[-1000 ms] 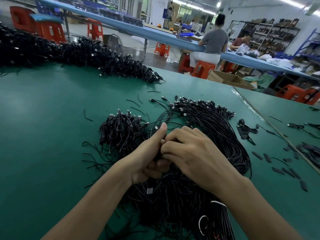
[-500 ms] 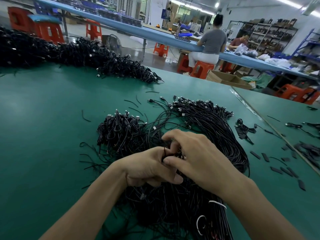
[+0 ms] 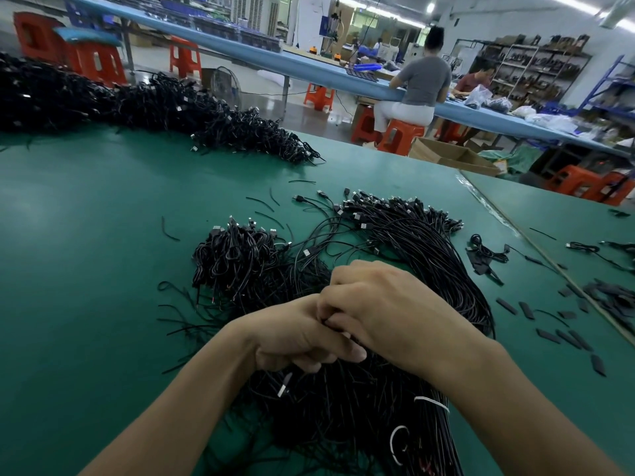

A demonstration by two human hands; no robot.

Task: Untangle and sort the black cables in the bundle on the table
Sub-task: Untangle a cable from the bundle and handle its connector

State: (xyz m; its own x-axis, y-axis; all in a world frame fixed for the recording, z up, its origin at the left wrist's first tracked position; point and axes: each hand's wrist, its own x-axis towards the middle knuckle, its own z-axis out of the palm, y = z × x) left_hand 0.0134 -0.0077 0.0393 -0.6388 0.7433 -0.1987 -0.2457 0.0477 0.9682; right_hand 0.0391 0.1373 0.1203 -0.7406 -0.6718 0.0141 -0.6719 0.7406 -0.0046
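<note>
A big bundle of black cables (image 3: pixel 405 255) with small plug ends lies across the green table (image 3: pixel 89 235), running from the far middle down to the near edge. A smaller looped clump of cables (image 3: pixel 237 255) sits at its left. My left hand (image 3: pixel 295 334) and my right hand (image 3: pixel 385 304) meet above the bundle's middle, fingers curled together and pinching thin black cable strands between them. What exactly lies inside the fingers is hidden. A white tie (image 3: pixel 431 403) wraps the bundle near my right forearm.
A long heap of black cables (image 3: pixel 144 104) lines the table's far left. Short black sleeves (image 3: pixel 546 334) and a small cable coil (image 3: pixel 484 252) lie at right, beside a seam to another table. Persons sit at a blue bench (image 3: pixel 309 68) behind.
My left thumb, raised a second ago, has folded down. Both hands have closed tighter together over the bundle, the right one now lying over the left's fingers.
</note>
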